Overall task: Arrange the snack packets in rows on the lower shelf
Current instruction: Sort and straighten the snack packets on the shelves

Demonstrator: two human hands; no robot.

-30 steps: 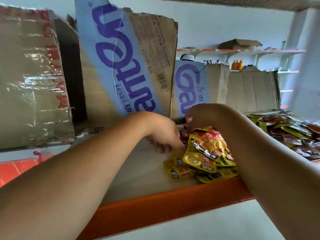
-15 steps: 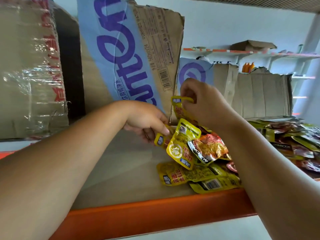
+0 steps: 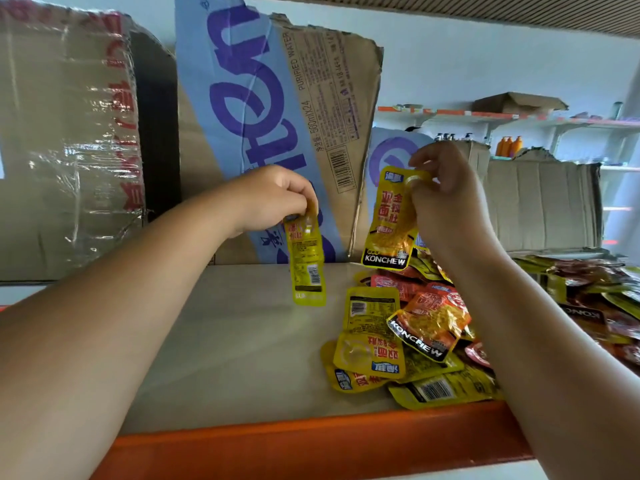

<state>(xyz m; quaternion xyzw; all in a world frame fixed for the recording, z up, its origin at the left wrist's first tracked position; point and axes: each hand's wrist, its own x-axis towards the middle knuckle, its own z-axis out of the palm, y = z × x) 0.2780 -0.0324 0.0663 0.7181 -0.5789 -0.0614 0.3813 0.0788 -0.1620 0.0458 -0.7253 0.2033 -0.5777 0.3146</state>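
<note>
Left of the pile (image 3: 398, 344) on the shelf (image 3: 242, 358), the left hand (image 3: 273, 199) pinches a hanging packet (image 3: 306, 268) by its top edge. Above the pile, the right hand (image 3: 446, 202) pinches a second packet (image 3: 391, 220). The pouches look light, limp and slick, likely best held by their sealed edges.

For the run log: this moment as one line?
left hand: pinches barcode-side packet, aloft | right hand: pinches yellow KONCHEW packet, aloft | pile: unsorted on shelf | rows: none visible

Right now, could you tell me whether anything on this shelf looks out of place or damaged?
The snack packets lie in a jumbled, overlapping heap on the right of the shelf, some face down, not in rows. Behind, the blue water carton leans askew, its top edge torn and crumpled.
</note>
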